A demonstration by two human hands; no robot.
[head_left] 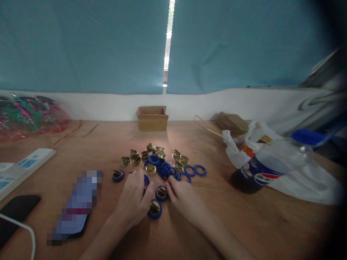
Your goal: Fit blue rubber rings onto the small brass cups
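Observation:
A pile of small brass fittings (151, 153) and blue plastic rings (165, 169) lies in the middle of the wooden table (206, 220). My left hand (134, 202) rests on the table with curled fingers over a blue ring part at its fingertips. My right hand (183, 195) lies beside it, its fingers bent toward a brass fitting set in a blue ring (161, 193). Another ring with a fitting in it (155, 209) sits between both hands. One more (118, 176) lies apart to the left.
A small cardboard box (152, 118) stands at the table's back. A cola bottle (271, 164) lies on white plastic bags (306, 180) at right. A power strip (21, 168), a dark phone (16, 213) and a blurred-out object (77, 207) lie at left.

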